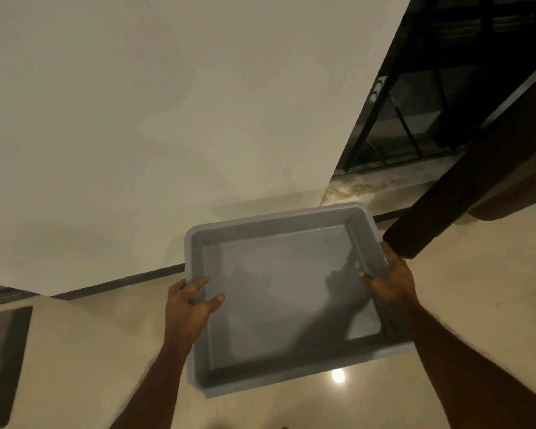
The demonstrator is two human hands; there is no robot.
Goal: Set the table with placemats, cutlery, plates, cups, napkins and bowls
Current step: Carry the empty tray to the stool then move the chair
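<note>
I hold an empty grey plastic tray (276, 224) with both hands, out in front of me above the floor. My left hand (188, 308) grips its left rim, thumb inside the tray. On the right rim sits my right hand (390, 281), fingers curled over the edge. Nothing lies in the tray. No placemats, cutlery, plates, cups, napkins or bowls are in view.
A plain cream wall (167, 103) fills the upper left, with a dark skirting strip along the glossy beige floor (84, 366). A dark wooden furniture leg (464, 193) slants down at the right, touching distance from my right hand. Behind it are dark glass doors (430, 88).
</note>
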